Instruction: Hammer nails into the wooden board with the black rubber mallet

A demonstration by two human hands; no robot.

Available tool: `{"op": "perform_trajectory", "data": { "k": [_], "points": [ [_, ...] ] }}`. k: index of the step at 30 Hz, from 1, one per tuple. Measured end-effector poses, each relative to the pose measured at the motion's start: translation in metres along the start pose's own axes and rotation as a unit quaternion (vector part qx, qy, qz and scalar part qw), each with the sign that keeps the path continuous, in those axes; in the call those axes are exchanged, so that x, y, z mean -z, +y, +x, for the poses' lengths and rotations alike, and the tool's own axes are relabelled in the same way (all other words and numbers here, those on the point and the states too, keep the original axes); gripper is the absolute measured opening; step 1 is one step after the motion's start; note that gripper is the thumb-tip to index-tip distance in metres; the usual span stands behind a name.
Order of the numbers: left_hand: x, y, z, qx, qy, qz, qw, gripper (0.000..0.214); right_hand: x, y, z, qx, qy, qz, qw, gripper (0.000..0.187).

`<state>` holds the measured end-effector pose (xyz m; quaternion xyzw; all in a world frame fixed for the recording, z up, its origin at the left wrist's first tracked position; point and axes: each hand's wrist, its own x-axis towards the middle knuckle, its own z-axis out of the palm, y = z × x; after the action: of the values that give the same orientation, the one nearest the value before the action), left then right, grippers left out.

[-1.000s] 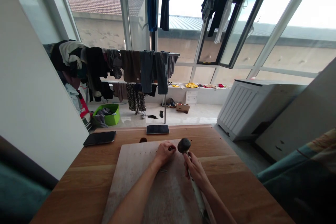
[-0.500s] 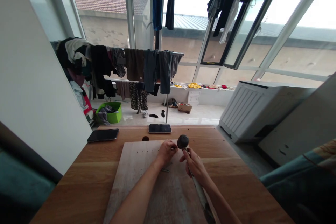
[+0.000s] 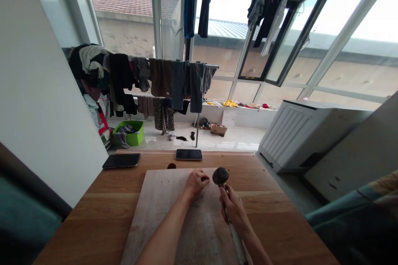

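Head view: your right hand [image 3: 232,205] wraps the long pale handle of a mallet with a dark rounded head [image 3: 221,176].
The mallet is at the far right of a pale, flat wooden board [image 3: 202,232], its head just beside your left hand [image 3: 195,182], whose fingers curl in toward the thumb; you cannot tell whether they pinch anything. Expect the mallet to be stiff, sturdy and probably head-heavy; your grip sits close under the head, good for control, while a lower hold would likely give more swing. Thin grey metal pieces [image 3: 195,205] lie loose on the board, likely hard and prone to roll. Beneath is a brown wood-grain table [image 3: 280,219]; beyond, laundry [image 3: 180,85] hangs before tall windows.
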<state>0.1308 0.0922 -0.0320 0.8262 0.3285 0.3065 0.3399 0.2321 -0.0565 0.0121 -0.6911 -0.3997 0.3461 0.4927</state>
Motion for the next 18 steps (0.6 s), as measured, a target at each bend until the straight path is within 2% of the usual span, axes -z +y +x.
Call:
{"op": "perform_trajectory", "data": {
  "k": [3, 8, 18],
  "points": [
    [-0.001, -0.001, 0.000, 0.000, 0.005, -0.002, 1.000, 0.008, -0.006, 0.003, 0.004, 0.006, 0.003, -0.015, 1.000, 0.043],
    [-0.001, 0.000, 0.000, 0.002, 0.005, -0.002, 1.000, 0.009, -0.013, -0.001, 0.010, 0.013, 0.007, -0.042, 0.999, 0.035],
    [-0.002, -0.001, 0.001, -0.001, 0.007, -0.006, 1.000, 0.009, -0.006, -0.017, 0.018, 0.009, 0.018, -0.085, 0.996, 0.027]
  ]
}}
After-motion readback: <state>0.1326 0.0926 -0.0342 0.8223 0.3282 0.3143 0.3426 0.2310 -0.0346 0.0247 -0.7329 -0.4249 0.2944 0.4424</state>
